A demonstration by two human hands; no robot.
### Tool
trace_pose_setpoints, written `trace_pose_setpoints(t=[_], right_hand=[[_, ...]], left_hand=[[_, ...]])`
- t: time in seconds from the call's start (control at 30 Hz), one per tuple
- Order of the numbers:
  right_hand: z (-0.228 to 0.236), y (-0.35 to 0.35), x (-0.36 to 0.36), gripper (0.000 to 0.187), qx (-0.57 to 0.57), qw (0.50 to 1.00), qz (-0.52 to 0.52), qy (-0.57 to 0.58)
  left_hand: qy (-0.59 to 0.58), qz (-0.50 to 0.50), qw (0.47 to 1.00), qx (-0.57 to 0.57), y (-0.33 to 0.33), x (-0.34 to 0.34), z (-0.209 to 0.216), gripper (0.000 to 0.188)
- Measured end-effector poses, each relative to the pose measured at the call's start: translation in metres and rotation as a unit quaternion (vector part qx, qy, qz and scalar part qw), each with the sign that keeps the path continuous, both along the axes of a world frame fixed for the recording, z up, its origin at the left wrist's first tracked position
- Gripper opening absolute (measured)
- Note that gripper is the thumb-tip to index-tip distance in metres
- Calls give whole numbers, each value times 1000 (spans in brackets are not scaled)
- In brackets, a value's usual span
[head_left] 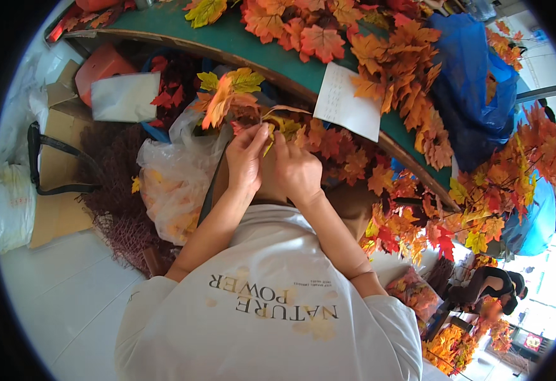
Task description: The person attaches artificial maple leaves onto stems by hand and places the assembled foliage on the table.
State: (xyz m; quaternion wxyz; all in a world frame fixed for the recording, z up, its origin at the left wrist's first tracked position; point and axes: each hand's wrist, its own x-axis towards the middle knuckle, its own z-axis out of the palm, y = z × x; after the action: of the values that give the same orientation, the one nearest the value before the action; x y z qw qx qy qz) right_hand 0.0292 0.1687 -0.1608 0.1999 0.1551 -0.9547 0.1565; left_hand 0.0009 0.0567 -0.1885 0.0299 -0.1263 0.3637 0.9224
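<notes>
Above my lap, my left hand (246,159) is closed in a pinch on an artificial maple leaf spray (219,101) with orange and yellow leaves. Close beside it, my right hand (298,168) has its fingers pressed together. A small yellow-green leaf (284,125) shows at its fingertips, but what the fingers grip is mostly hidden. A thin stem (291,108) arches just beyond both hands. More orange maple leaves (348,155) lie right of my right hand, below the table edge.
A green-topped table (227,35) with piled leaves curves ahead, a white sheet (348,101) at its edge. To the right is a blue plastic bag (471,89). On the left are a clear bag (176,184), purple netting (122,190) and cardboard (62,165). Another person (490,286) is at the far right.
</notes>
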Motion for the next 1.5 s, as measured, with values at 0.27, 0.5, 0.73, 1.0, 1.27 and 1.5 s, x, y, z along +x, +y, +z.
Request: trace_pose_setpoints(t=[0.27,0.5,0.73,1.0,1.27,1.5], right_hand=[[22,10,-19,32,154,985,68,-27],[113,67,-143,17,-198,973,-15,118],[101,74,-250,21,-54,990,-107,68],[106,82,-243,16,-101,982,-89,130],[116,107,-241,15,-98,967,-132,193],[161,160,-247,12,22,900,-228,372]], left_hand=[[-32,-33,999,8,-12,-5,-22,13],[-72,-32,983,167,-29,-19,-44,11],[-87,-91,985,116,-27,-20,-27,15],[-68,-40,997,18,-38,-23,-45,20],[-26,-81,957,-278,-47,-26,-36,23],[65,-41,753,-653,-65,-31,-29,24]])
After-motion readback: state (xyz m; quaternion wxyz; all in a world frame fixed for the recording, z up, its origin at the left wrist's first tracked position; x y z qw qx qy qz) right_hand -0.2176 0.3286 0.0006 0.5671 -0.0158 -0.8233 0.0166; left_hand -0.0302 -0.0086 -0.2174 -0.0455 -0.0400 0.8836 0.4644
